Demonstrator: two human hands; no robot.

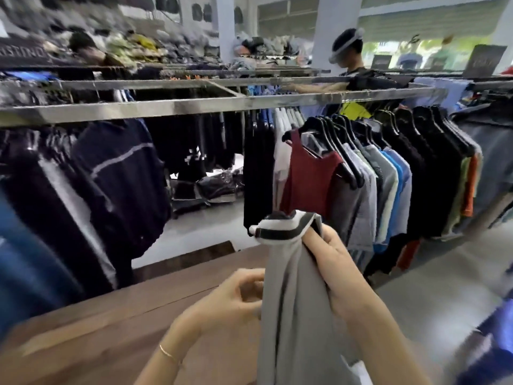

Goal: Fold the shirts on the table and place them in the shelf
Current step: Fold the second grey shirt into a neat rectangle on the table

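Grey shirt (291,301) held up above the wooden counter (116,323), near its right edge — long axis vertical, striped collar (280,227) uppermost. Right hand (330,262) pinches the fabric just below the collar; left hand (236,295), fingers curled, pinches the shirt's left edge lower down. The counter lies below and to the left — the left hand is nearer it. The shelf cannot be picked out.
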